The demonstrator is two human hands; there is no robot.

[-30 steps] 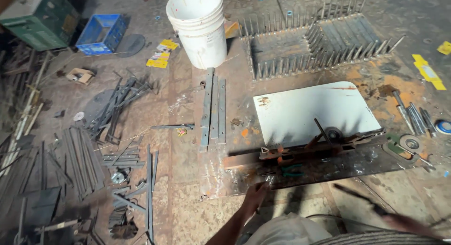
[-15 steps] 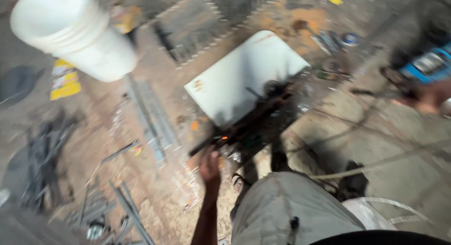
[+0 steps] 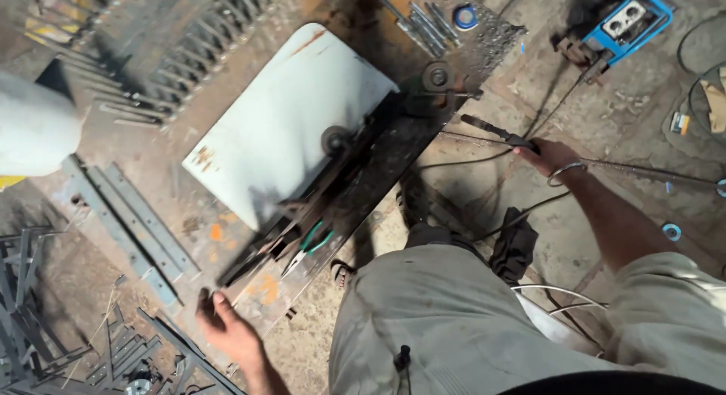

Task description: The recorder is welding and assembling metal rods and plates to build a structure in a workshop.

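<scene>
Both hands are spread wide apart, one on each side of the person's knees. The left hand (image 3: 225, 328) is low on the floor (image 3: 605, 107), fingers loosely spread and open, gripping nothing; its fingertips rest at or just over the near corner of a long rusty steel plate (image 3: 378, 175), though I cannot tell whether they actually touch it. The right hand (image 3: 550, 156) is reached out to the far side, curled closed around the dark handle of a welding torch (image 3: 495, 132), whose tip points toward the plate. A thin wire bangle sits on that wrist, and a dark cable (image 3: 650, 172) runs away from the torch across the floor.

On the plate, between the two hands and closer to the left one, lies a bundle of dark metal bars (image 3: 318, 202) set slantwise, with green-handled pliers (image 3: 310, 247) beside it. A pale sheet-metal panel (image 3: 287, 130) lies just past the plate. Flat steel strips (image 3: 125, 217) lie beyond the left hand, near a white bucket (image 3: 34, 130). A blue socket box (image 3: 631, 20) sits well beyond the right hand.
</scene>
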